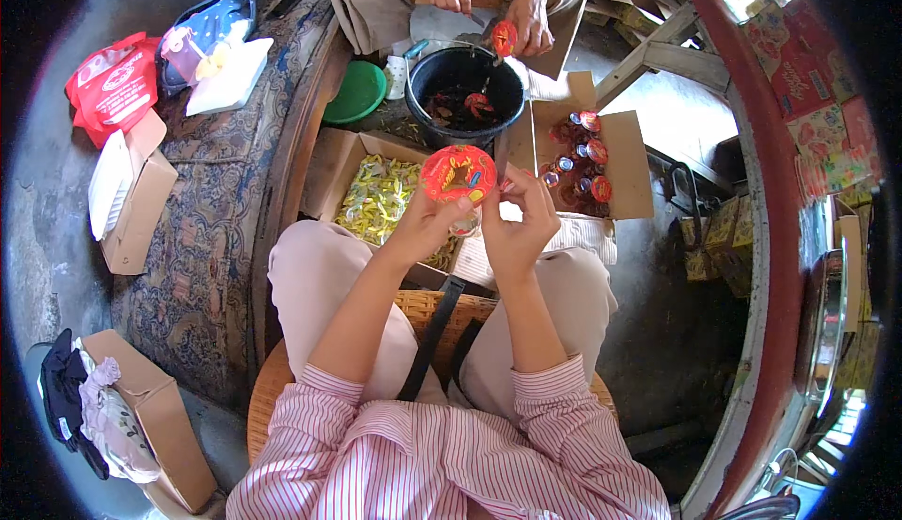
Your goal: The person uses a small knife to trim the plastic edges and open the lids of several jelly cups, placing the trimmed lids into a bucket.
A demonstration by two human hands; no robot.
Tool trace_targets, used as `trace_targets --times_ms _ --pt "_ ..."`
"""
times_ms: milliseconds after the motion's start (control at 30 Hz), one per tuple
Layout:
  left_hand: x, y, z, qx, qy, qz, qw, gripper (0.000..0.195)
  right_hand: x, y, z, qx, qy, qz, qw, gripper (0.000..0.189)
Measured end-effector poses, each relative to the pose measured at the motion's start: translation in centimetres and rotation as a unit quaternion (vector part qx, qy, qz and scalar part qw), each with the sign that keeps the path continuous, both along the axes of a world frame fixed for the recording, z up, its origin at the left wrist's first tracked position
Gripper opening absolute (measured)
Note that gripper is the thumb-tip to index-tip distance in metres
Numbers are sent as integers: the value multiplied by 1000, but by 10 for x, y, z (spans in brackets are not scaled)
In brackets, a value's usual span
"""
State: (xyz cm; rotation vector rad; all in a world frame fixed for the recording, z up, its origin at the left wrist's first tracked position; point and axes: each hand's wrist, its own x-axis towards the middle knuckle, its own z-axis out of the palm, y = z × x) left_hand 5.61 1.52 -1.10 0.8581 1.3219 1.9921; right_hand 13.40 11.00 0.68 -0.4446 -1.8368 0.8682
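My left hand (pixel 431 220) holds a plastic cup by its printed red film lid (pixel 459 175), tilted so that the lid faces up towards me. Beside the lid, my right hand (pixel 523 213) pinches a knife-like blade (pixel 502 157) between thumb and fingers, close to the lid's right edge. Just beyond my hands stands a black bucket (pixel 466 97) with dark contents and red film pieces inside. Below my hands, an open cardboard box (pixel 328 175) holds many small yellow-green packets (pixel 377 192). To the right, another cardboard box (pixel 627 161) contains several cups with red lids (pixel 596 151).
Across the bucket, another person's hands (pixel 532 23) hold a red lid piece (pixel 504 39) and a blade. A green plastic basin (pixel 356 92) lies left of the bucket. A patterned padded bench (pixel 204 238) runs along my left; a wooden frame (pixel 687 65) stands at right.
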Motion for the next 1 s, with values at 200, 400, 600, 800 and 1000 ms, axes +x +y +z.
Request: trace_targets --times_ms 200,400,600,800,1000 --pt "-3 -5 13 -76 -85 -25 993 49 1 3 0 -16 -2 -6 1000 21" --pt "-4 -3 3 -24 -75 2 997 43 2 -2 2 -12 9 1 1000 22" --pt "-5 -2 1 -15 -55 0 998 36 -2 -8 2 -7 22 2 1000 25" --pt "-6 -1 3 -9 -13 -13 1000 41 1 -6 5 24 -10 -9 1000 21" --pt "-5 -2 4 -25 4 -18 1000 46 1 -4 5 37 -17 -22 999 24"
